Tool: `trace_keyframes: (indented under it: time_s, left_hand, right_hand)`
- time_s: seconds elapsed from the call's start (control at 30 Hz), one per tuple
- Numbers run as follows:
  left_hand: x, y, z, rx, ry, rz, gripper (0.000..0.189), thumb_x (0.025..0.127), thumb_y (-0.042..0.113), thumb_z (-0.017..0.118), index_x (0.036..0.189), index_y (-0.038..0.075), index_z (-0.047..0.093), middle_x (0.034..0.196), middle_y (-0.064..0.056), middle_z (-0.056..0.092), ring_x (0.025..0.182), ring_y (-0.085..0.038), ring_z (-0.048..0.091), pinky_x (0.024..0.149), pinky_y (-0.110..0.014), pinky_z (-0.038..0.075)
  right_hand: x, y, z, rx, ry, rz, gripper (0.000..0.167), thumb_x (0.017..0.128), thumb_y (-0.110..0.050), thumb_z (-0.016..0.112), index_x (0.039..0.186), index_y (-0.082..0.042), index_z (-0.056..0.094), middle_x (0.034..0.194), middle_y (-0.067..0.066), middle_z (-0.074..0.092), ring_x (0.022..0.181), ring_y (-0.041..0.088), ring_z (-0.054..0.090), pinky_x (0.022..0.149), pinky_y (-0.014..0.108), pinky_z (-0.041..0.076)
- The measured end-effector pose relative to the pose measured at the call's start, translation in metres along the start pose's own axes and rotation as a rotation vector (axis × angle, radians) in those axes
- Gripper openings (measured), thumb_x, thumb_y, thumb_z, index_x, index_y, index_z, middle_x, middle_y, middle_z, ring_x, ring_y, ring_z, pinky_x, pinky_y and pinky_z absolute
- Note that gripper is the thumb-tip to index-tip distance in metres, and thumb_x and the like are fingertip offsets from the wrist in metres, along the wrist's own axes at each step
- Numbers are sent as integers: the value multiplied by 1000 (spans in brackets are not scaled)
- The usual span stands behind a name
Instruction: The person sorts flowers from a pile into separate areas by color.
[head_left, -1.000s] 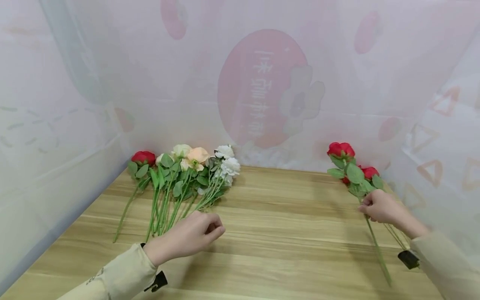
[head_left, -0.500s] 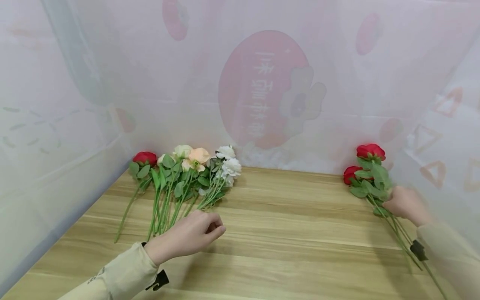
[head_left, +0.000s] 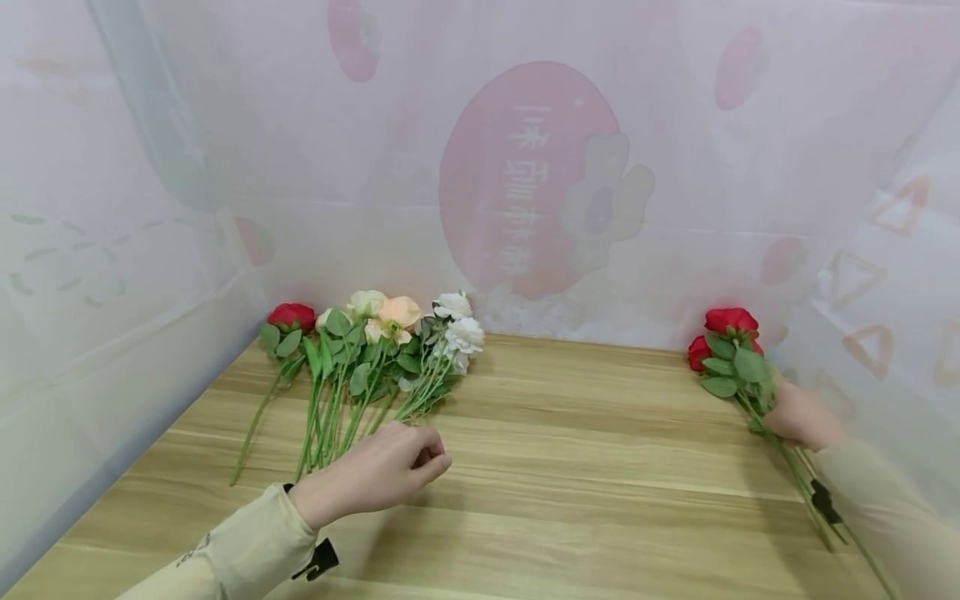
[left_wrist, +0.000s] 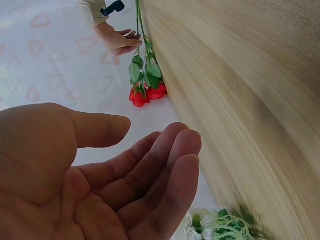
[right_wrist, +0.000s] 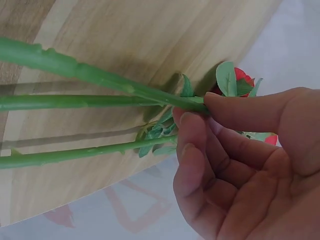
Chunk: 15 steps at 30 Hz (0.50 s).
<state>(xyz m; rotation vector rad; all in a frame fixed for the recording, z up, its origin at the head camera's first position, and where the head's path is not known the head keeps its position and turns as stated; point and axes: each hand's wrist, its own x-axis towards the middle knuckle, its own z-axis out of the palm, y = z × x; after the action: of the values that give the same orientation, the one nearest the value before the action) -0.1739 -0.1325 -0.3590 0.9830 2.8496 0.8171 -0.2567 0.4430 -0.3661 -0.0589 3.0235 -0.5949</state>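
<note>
At the right end of the table, my right hand [head_left: 802, 417] pinches the green stem [right_wrist: 110, 79] of a red artificial rose [head_left: 731, 320] between thumb and index finger, just below its leaves. More red roses [head_left: 699, 353] lie beneath it, their stems [right_wrist: 90, 151] running alongside in the right wrist view. My left hand [head_left: 375, 471] hovers over the left part of the table, fingers loosely curled and holding nothing. Beyond it lie several flowers: a red rose [head_left: 291, 317], peach and cream roses [head_left: 399, 312], and white flowers [head_left: 463, 335], their stems pointing toward me.
The wooden table [head_left: 570, 467] meets a pale printed cloth [head_left: 337, 167] at the back. Similar cloth walls rise on the left and right, the right one close to my right hand. Black straps [head_left: 318, 560] hang at both wrists.
My right hand has carried its rose to the right and then lowered it over the other red roses, heads together. My left hand has stayed in place.
</note>
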Motion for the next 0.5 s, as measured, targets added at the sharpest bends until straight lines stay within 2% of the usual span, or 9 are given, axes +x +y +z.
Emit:
trace_keyframes:
  time_s: [0.27, 0.5]
  left_hand:
    - [-1, -1, 0, 8, 1, 0, 14, 99, 23, 61, 89, 17, 68, 68, 16, 56, 59, -1, 53, 56, -25, 46]
    - [-1, -1, 0, 7, 4, 0, 14, 98, 22, 61, 88, 18, 68, 68, 16, 56, 59, 0, 53, 56, -25, 46]
  right_hand:
    - [0, 0, 6, 2, 4, 8, 24, 78, -9, 70, 66, -9, 49, 47, -3, 41, 37, 12, 44, 41, 31, 43]
    - [-3, -3, 5, -6, 18, -3, 36, 77, -10, 70, 54, -17, 42, 42, -7, 38, 35, 10, 42, 41, 31, 40]
